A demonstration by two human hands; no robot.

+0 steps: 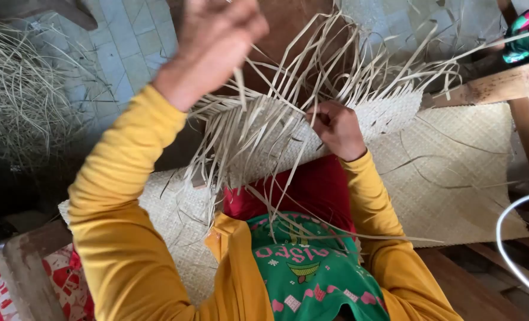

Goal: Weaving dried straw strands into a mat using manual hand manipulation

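- Pale dried-leaf strips (pixel 264 128) fanned loose from the unfinished edge of a woven mat (pixel 454 172), long axes running up and away from the body, tips splayed toward the tiled floor (pixel 130 44).
- Left hand (pixel 214 38) raised high and close to the lens, blurred; fingers clenched, apparently pinching a single strip (pixel 239 89) that hung down from the fist toward the weave — grip hard to confirm through the blur.
- Right hand (pixel 335 128) lower, resting at the weave edge, fingers curled around a small bunch of strips just where loose ends met finished plaiting.
- Right hand clearly nearer the working edge; left hand well above it, with the lifted strip lying between the two.
- Finished mat spread flat across the lap and out to the right, over a wooden bench (pixel 496 86).
- Heap of unsorted straw (pixel 24 95) on the floor at far left, well apart from both hands.
- White cord (pixel 514 238) curved at lower right, touching nothing in use.
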